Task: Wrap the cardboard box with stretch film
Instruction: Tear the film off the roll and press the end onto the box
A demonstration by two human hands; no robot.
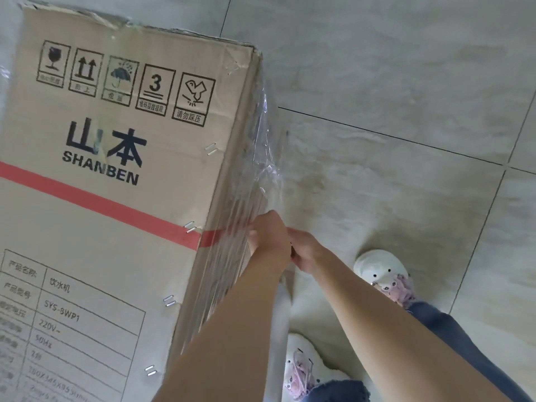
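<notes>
Both the left hand and the right hand pinch clear, crinkled stretch film against the tall brown printed cardboard box just beside them, probably anchoring it before pulling around.

I was standing indoors, on a floor of large pale grey tiles with a faint marbled pattern and thin dark grout lines, the glossy sort laid in a home or in a small shop or storeroom; I could not tell which from what showed. I wore soft white slippers with pink trim and frayed blue jeans, which looked more like house clothes than work gear. Beside me stood a tall cardboard box, its print giving the brand SHANBEN, handling symbols, a 220V rating and the Chinese word for a water dispenser: a household appliance carton.
</notes>
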